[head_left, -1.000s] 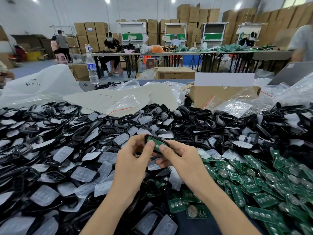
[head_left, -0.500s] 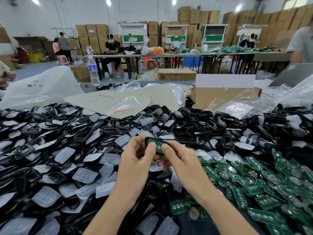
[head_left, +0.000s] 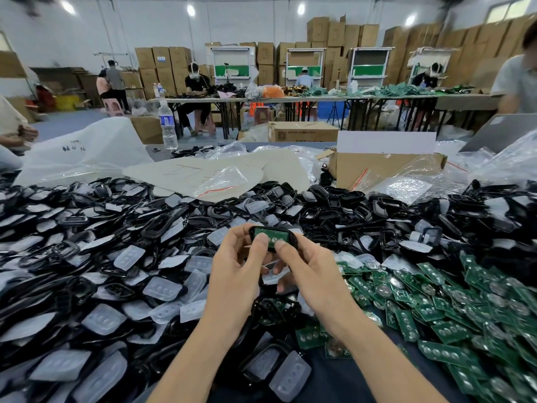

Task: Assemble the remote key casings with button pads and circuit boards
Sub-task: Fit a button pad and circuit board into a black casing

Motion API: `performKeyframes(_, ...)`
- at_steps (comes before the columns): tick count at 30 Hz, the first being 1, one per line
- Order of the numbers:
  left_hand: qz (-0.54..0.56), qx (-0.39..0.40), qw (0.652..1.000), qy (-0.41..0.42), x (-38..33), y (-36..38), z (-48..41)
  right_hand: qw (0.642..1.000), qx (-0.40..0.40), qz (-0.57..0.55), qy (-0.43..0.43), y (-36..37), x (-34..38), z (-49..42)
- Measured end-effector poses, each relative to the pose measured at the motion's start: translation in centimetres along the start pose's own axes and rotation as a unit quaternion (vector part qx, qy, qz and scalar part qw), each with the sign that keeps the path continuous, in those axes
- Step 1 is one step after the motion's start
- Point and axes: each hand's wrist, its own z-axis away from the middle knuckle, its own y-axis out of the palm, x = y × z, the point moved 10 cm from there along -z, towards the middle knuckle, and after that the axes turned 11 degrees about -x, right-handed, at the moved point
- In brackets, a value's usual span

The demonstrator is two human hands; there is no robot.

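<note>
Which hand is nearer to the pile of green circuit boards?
Right. The right hand is beside the pile of green circuit boards, at its left edge; the left hand is farther left, beyond the held casing.

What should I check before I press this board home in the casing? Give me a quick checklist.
1. The casing is gripped by the left hand and the right hand: ok.
2. The circuit board lies inside the casing rim, green face up: ok.
3. Both thumbs rest on the board: ok.
4. Board flush all round: cannot tell, the thumbs cover part of it.
5. A button pad under the board: cannot tell, hidden.
6. Next parts at hand, the pile of green boards to the right and the loose button pads to the left: ok.
</note>
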Motion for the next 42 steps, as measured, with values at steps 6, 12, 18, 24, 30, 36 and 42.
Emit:
performKeyframes(6, -0.03, -0.002, 0.999, 0.03, -2.3, -1.5, 1.6, 1.0, 0.002, -0.019, 0.012, 1.9, 1.5, 1.9)
performKeyframes(12, 0.007, -0.036, 0.998, 0.044, -4.9, -4.2, 3.0, 0.99, 0.038, 0.137, 0.015, 1.8, 2.8, 3.7)
performKeyframes(18, 0.03, -0.016, 0.999, 0.034, -5.6, -6.3, 5.0, 0.912, 0.128, 0.39, 0.002, 0.4, 0.3, 8.7)
performKeyframes(24, -0.006, -0.01, 1.0, 0.017, -4.6, -8.0, 7.4, 0.845, 0.23, 0.481, 0.049, 0.8, -1.9, 12.7)
performKeyframes(30, -0.091, 0.056, 0.994, 0.002, -3.8, -7.8, 9.6, 0.809, 0.252, 0.53, 0.025, 1.8, -1.6, 13.3)
performKeyframes(36, -0.101, 0.116, 0.988, -0.033, -2.9, -6.3, 11.4, 0.823, 0.279, 0.491, 0.055, 2.5, -1.7, 13.5)
performKeyframes(42, -0.142, 0.129, 0.981, 0.005, -2.9, -6.0, 10.5, 0.897, 0.195, 0.384, 0.099, 0.5, -0.9, 11.9)
